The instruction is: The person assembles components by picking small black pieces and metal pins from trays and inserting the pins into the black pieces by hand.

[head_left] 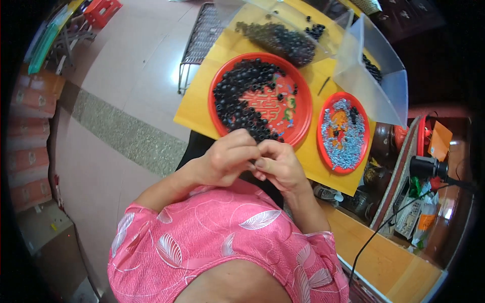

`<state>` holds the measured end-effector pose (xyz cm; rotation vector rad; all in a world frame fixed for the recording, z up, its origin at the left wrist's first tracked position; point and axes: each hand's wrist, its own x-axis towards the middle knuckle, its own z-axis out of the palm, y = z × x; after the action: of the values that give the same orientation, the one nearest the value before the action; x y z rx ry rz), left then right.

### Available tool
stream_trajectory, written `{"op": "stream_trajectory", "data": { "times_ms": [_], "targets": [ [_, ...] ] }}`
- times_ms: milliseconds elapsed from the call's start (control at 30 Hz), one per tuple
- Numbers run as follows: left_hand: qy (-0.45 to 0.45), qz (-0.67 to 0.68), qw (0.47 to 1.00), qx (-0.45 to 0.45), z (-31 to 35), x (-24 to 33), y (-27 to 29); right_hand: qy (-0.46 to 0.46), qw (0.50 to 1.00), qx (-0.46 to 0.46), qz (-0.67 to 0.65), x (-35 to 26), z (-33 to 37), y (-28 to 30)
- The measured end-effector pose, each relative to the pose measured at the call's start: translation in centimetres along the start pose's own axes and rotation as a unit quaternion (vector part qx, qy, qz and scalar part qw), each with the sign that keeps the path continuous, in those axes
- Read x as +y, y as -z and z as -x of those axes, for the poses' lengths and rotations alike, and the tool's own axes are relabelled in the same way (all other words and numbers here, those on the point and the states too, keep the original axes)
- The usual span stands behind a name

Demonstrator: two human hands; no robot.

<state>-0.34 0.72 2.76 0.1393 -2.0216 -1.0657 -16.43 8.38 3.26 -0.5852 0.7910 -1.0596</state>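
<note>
My left hand (228,157) and my right hand (281,165) meet in front of my chest, fingers pinched together at the tips. Whatever they hold is too small and too covered by the fingers to make out. Just beyond them lies a large round red tray (305,118), its left side heaped with small black, round, hollow-looking parts (237,91). To the right sits a smaller oval red tray (320,132) spread with many small silvery metal pieces (347,144). A few black parts (353,115) lie among the silvery ones.
Both trays rest on a yellow tabletop (194,108). Behind them, a clear plastic bin (283,33) holds more black parts, and another translucent bin (386,83) stands tilted at the right. A dark wicker seat (202,40) is beyond the table's left edge. A black cable (376,235) runs at the right.
</note>
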Motion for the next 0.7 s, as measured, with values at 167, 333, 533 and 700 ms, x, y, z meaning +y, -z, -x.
{"op": "stream_trajectory", "data": {
  "times_ms": [167,333,533,700],
  "targets": [
    [0.143,0.012,0.986,0.087,1.2,-0.3,-1.0,-0.030,0.999,0.034,-0.005,-1.7,-0.9,0.6],
    [0.121,-0.070,0.987,0.083,2.2,-1.2,-1.1,0.199,0.965,0.145,0.088,-10.0,0.2,4.8],
    [0.112,-0.087,0.987,0.079,2.3,-2.1,-1.2,0.244,0.914,0.275,0.174,-14.9,-0.2,10.4],
    [0.127,-0.058,0.986,0.088,2.7,-2.1,-0.9,0.222,0.597,0.210,0.742,-7.1,-0.7,7.0]
  ]
}}
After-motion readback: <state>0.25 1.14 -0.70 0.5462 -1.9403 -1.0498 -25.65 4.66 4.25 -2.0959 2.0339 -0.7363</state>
